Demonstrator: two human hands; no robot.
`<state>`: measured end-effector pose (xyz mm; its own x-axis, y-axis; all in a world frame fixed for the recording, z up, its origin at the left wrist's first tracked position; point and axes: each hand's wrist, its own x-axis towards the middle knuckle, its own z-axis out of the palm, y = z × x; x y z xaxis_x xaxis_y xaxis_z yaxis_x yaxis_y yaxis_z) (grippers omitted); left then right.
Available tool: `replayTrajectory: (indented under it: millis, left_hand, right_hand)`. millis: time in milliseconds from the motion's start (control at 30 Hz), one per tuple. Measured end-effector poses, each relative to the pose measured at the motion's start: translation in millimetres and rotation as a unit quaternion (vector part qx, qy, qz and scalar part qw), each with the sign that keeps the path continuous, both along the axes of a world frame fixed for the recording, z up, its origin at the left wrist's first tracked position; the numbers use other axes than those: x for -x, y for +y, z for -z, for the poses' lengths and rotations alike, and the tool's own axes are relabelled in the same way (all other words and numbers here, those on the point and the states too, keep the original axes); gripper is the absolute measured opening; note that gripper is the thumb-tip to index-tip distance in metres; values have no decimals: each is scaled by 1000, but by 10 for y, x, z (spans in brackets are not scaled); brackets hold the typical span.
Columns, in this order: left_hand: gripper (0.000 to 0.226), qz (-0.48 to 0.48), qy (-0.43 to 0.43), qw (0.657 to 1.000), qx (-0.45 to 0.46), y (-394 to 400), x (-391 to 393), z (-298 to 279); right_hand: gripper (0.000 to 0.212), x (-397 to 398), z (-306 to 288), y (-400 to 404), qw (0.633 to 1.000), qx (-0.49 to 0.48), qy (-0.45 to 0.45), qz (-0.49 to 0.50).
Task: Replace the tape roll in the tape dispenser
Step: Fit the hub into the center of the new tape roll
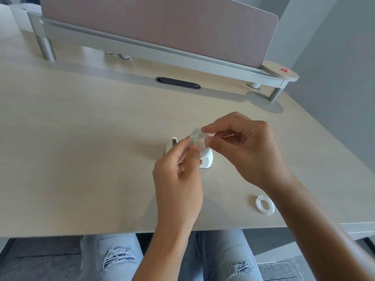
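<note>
A clear tape roll (197,138) is held up just above the desk between both hands. My left hand (179,179) pinches its near edge with thumb and fingers. My right hand (245,149) grips its far side with thumb and forefinger. Directly below and behind the hands, the small white tape dispenser (206,160) stands on the desk, partly hidden by my left fingers; its cutter end (174,141) shows at the left. A white empty tape core ring (264,205) lies flat on the desk near my right forearm.
The light wooden desk (81,159) ends at a front edge just below the hands. At the back stands a raised shelf on metal legs (46,47) with a pink divider panel (162,23), and a black cable slot (178,83) lies in the desk.
</note>
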<state>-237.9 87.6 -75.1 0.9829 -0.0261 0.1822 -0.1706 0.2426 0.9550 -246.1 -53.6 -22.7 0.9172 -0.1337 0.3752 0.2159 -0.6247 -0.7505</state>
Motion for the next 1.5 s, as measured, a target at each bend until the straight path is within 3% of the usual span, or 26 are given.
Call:
replayTrajectory:
  millis: [100, 200, 367, 600, 733, 1500]
  left_hand:
    - [28, 0, -8, 1000, 7, -62, -8, -20]
    - [27, 21, 16, 999, 30, -140, -35, -60]
    - [12, 61, 59, 994, 74, -308, -114, -85]
    - [12, 78, 51, 993, 67, -508, -202, -25]
    - [9, 69, 54, 995, 57, -580, -238, -1]
    - [11, 70, 85, 992, 68, -622, -290, 81]
  right_hand:
    - [31, 10, -46, -32, 997, -32, 57, 34]
    - [19, 9, -57, -139, 992, -57, 111, 18]
    - [26, 14, -1, -372, 982, -164, 87, 13]
    - [19, 6, 117, -617, 951, -294, 89, -26]
    - [28, 2, 165, -669, 950, -304, 71, -7]
    - [22, -43, 223, -643, 951, -304, 47, 18]
